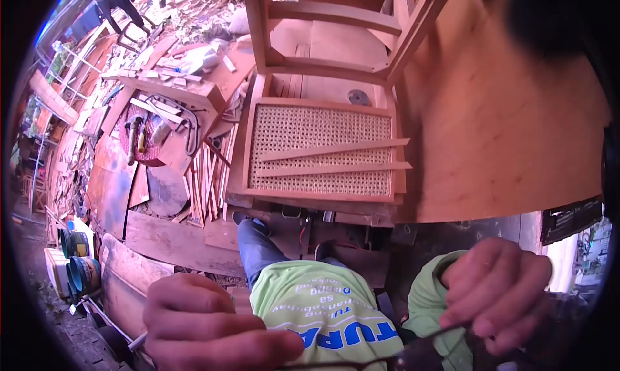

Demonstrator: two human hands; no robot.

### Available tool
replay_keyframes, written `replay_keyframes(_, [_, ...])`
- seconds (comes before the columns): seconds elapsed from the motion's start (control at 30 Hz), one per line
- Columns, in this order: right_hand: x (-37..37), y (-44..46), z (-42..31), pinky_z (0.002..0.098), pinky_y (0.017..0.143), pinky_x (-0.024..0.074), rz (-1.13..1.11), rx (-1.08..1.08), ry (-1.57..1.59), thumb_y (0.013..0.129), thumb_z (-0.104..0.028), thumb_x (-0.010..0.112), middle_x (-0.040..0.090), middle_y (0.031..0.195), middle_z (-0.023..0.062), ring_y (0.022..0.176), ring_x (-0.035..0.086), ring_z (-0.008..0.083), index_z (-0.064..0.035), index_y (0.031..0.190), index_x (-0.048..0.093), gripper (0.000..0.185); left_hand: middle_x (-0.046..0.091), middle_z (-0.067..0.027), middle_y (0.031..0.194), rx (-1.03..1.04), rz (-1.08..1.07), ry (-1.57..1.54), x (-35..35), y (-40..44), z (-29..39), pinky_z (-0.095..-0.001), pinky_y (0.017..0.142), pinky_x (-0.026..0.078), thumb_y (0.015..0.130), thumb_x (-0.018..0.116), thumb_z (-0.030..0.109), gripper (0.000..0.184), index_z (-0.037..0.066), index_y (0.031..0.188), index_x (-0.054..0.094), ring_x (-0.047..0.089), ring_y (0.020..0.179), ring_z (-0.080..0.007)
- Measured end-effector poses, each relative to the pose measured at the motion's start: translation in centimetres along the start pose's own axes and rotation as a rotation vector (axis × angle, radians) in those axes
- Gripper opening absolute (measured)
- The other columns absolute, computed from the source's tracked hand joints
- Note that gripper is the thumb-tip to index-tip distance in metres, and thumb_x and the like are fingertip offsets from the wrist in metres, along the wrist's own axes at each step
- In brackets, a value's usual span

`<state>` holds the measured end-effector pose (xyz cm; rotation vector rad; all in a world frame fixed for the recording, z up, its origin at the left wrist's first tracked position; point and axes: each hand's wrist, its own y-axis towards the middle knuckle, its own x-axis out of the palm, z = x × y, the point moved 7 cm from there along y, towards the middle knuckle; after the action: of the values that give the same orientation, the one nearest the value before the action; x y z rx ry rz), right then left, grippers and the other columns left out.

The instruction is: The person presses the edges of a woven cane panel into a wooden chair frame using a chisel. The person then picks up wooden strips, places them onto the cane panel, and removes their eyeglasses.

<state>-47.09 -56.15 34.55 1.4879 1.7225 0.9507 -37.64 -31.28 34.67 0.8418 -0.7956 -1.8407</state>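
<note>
Both hands are raised close to the camera, in front of the lime-green shirt [310, 293]. My left hand [206, 326] is closed, its fingers curled and its thumb pointing right. My right hand [500, 290] is closed too, fingers bent downward. Between them, along the bottom edge, runs a thin dark thing [413, 357], blurred and partly cut off; its kind cannot be made out. Beyond the hands, a wooden frame with woven cane [323, 129] lies flat on a work surface. Two thin wooden strips [336, 150] [336, 170] rest across the cane.
A wooden chair-like frame [332, 64] stands behind the cane panel, near a round metal disc [358, 98]. A large curved plywood sheet [504, 132] fills the right. Left are a hammer [134, 138], a clamp [192, 129], wood scraps [210, 177] and paint cans [82, 274].
</note>
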Motion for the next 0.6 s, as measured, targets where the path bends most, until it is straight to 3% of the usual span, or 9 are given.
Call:
replay_keyframes(0.03, [-0.1, -0.6, 1.1, 0.0363, 0.057, 0.0635, 0.001, 0.033, 0.005, 0.097, -0.002, 0.080, 0.064, 0.103, 0.0150, 0.062, 0.072, 0.0247, 0.0018, 0.109, 0.071, 0.015, 0.077, -0.0174, 0.097, 0.049, -0.206, -0.004, -0.7, 0.4, -1.4, -0.0319, 0.053, 0.049, 0.111, 0.062, 0.030, 0.038, 0.016, 0.142, 0.045, 0.062, 0.053, -0.0174])
replay_keyframes(0.1, [-0.2, -2.0, 3.0, 0.0393, 0.064, 0.0659, 0.024, 0.067, 0.016, 0.093, 0.006, 0.080, 0.062, 0.107, 0.0185, 0.067, 0.071, 0.0254, 0.0063, 0.110, 0.070, 0.020, 0.081, -0.0146, 0.096, 0.069, -0.374, 0.008, -1.5, -0.1, -3.0, -0.0276, 0.051, 0.048, 0.113, 0.066, 0.026, 0.043, 0.014, 0.145, 0.041, 0.064, 0.050, -0.0138])
replay_keyframes(0.17, [-0.6, -3.7, 4.1, 0.0404, 0.066, 0.0665, 0.044, 0.070, -0.001, 0.090, 0.010, 0.081, 0.062, 0.109, 0.0201, 0.070, 0.070, 0.0255, 0.0085, 0.111, 0.070, 0.024, 0.080, -0.0150, 0.086, 0.077, -0.128, 0.074, -0.5, -2.2, -4.3, -0.0263, 0.044, 0.043, 0.118, 0.054, 0.030, 0.033, 0.012, 0.143, 0.043, 0.060, 0.043, -0.0130])
replay_keyframes(0.2, [-0.3, -4.0, 4.3, 0.0399, 0.066, 0.0666, 0.089, 0.080, -0.039, 0.091, 0.009, 0.081, 0.062, 0.108, 0.0196, 0.071, 0.071, 0.0252, 0.0082, 0.111, 0.070, 0.023, 0.078, -0.0127, 0.077, 0.080, -0.202, 0.058, -0.1, -1.4, -4.5, -0.0265, 0.039, 0.039, 0.118, 0.054, 0.029, 0.028, 0.012, 0.139, 0.044, 0.053, 0.038, -0.0119])
replay_keyframes(0.3, [-0.1, -4.0, 4.5, 0.0395, 0.065, 0.0669, 0.070, 0.022, -0.080, 0.091, 0.007, 0.082, 0.063, 0.106, 0.0178, 0.072, 0.071, 0.0246, 0.0076, 0.109, 0.070, 0.022, 0.078, -0.0141, 0.077, 0.074, -0.033, 0.099, 0.3, -2.4, -4.4, -0.0274, 0.039, 0.040, 0.118, 0.054, 0.028, 0.025, 0.012, 0.133, 0.044, 0.048, 0.037, -0.0117])
replay_keyframes(0.37, [0.1, -4.2, 4.1, 0.0391, 0.064, 0.0673, 0.040, 0.013, -0.092, 0.092, 0.006, 0.082, 0.063, 0.104, 0.0166, 0.071, 0.071, 0.0236, 0.0066, 0.107, 0.070, 0.019, 0.078, -0.0147, 0.078, 0.096, 0.002, 0.146, 0.0, -2.6, -4.0, -0.0284, 0.040, 0.042, 0.117, 0.055, 0.029, 0.025, 0.011, 0.131, 0.044, 0.050, 0.037, -0.0124])
replay_keyframes(0.43, [0.1, -3.5, 3.9, 0.0381, 0.063, 0.0677, 0.027, -0.009, -0.121, 0.093, 0.005, 0.081, 0.063, 0.101, 0.0153, 0.070, 0.071, 0.0220, 0.0051, 0.106, 0.071, 0.017, 0.079, -0.0144, 0.079, 0.063, -0.105, 0.139, 0.0, -2.1, -4.2, -0.0294, 0.043, 0.045, 0.117, 0.055, 0.029, 0.024, 0.012, 0.131, 0.045, 0.052, 0.040, -0.0132])
replay_keyframes(0.6, [-0.3, -4.6, 4.9, 0.0339, 0.062, 0.0682, 0.139, -0.127, -0.084, 0.096, -0.001, 0.083, 0.063, 0.097, 0.0142, 0.068, 0.071, 0.0187, 0.0022, 0.103, 0.073, 0.013, 0.081, -0.0186, 0.088, 0.074, -0.145, 0.138, 0.0, -2.1, -3.2, -0.0339, 0.053, 0.056, 0.109, 0.068, 0.015, 0.027, 0.008, 0.127, 0.049, 0.072, 0.060, -0.0212])
